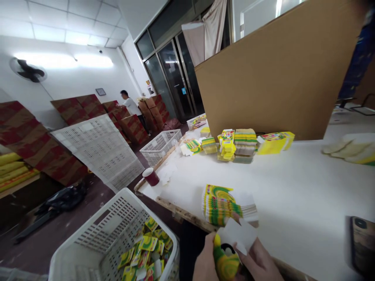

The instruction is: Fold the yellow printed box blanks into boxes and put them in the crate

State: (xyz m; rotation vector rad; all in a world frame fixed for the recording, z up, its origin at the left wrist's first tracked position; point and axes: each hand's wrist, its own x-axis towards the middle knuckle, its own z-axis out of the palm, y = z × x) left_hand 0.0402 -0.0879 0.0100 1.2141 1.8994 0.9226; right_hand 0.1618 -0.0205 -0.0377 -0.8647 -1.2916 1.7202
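Observation:
At the table's near edge, my left hand (204,258) is closed around a yellow-and-green printed carton (227,266). A dark round opening shows in its upper side. My right hand (260,260) pinches white card flaps (238,235) at the carton's top; I cannot tell whether they belong to it. Just beyond my hands, a row of flat printed cartons (218,205) lies on the white table (287,183). Below to the left, a white plastic basket (84,238) holds many loose small yellow-and-green cartons (148,244).
Bundled cartons (244,142) stand before a large cardboard sheet (272,78). A maroon mug (150,176) is by the left table edge, a phone (361,246) at the right. Another basket (161,146) sits beyond. A person (131,106) stands among stacked boxes (133,128).

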